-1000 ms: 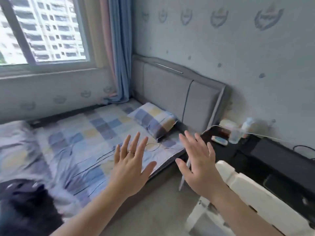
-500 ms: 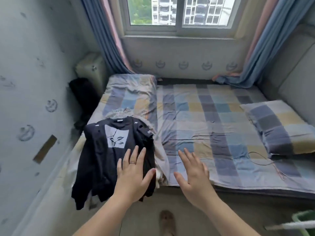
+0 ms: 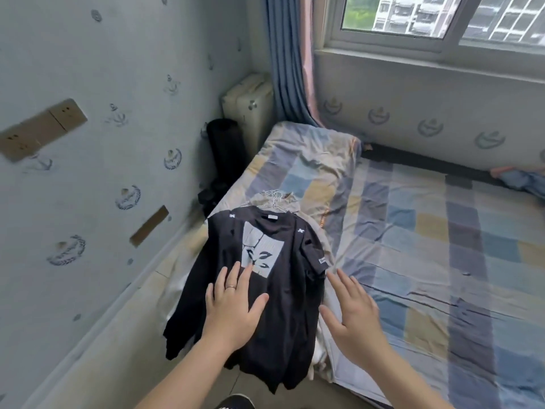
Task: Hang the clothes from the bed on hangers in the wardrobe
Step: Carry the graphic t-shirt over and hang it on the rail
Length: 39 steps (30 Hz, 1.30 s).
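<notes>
A black T-shirt (image 3: 280,290) with a pale square print lies on the near left corner of the bed (image 3: 427,261), its hem drooping over the edge. Pale garments (image 3: 292,202) and white hangers (image 3: 272,199) show from under its collar. My left hand (image 3: 233,305), a ring on one finger, is spread flat over the shirt's lower front. My right hand (image 3: 351,308) hovers with straight fingers just right of the shirt, above the checked sheet. Neither hand holds anything. The wardrobe is out of view.
A wall with sockets (image 3: 41,125) runs close along the left. In the far corner stand a black roll (image 3: 227,149) and a cream cushion (image 3: 250,104), beside blue curtains (image 3: 286,60) under a window (image 3: 442,16). A folded checked quilt (image 3: 309,160) lies at the bed's far left.
The view has swung left from the headboard and bedside table to the foot of the bed. Both spread hands have come over and beside the black T-shirt.
</notes>
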Tool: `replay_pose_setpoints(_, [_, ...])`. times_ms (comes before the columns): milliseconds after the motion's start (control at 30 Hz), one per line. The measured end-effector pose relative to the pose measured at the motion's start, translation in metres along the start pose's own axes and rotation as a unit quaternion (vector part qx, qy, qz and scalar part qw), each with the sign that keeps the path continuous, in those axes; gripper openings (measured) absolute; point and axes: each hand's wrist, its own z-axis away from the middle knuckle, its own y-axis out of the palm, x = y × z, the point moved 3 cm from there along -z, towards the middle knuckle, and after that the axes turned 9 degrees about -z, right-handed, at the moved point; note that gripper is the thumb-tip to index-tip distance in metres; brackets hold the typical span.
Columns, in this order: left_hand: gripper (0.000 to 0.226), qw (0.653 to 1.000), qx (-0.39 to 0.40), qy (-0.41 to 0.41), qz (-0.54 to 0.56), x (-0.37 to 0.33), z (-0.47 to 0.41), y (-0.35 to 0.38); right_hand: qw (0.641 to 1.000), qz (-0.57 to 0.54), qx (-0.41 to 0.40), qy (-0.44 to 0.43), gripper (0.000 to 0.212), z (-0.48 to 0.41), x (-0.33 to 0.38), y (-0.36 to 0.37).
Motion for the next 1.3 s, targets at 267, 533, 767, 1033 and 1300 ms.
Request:
replay_pose_setpoints(267, [0.068, 0.999, 0.045, 0.011, 0.027, 0.049, -0.129, 0.005, 0.998, 0.029, 0.006, 0.056, 0.065, -0.104, 0.012, 0.031])
replay_pose_setpoints(533, [0.066, 0.990, 0.133, 0.039, 0.029, 0.101, -0.264, 0.009, 0.986, 0.041, 0.011, 0.160, 0.065, -0.218, 0.039, 0.067])
replay_pose_setpoints(767, [0.065, 0.986, 0.164, 0.035, 0.005, 0.125, -0.370, 0.057, 0.977, 0.067, 0.052, 0.196, 0.065, -0.312, 0.019, 0.116])
replay_pose_setpoints(1033, [0.065, 0.982, 0.182, 0.019, -0.045, 0.152, -0.490, 0.165, 0.968, 0.090, 0.132, 0.194, 0.065, -0.433, -0.077, 0.200])
replay_pose_setpoints(1300, [0.069, 0.977, 0.155, 0.036, -0.143, 0.155, -0.600, 0.236, 0.962, 0.081, 0.116, 0.235, 0.067, -0.546, -0.171, 0.256])
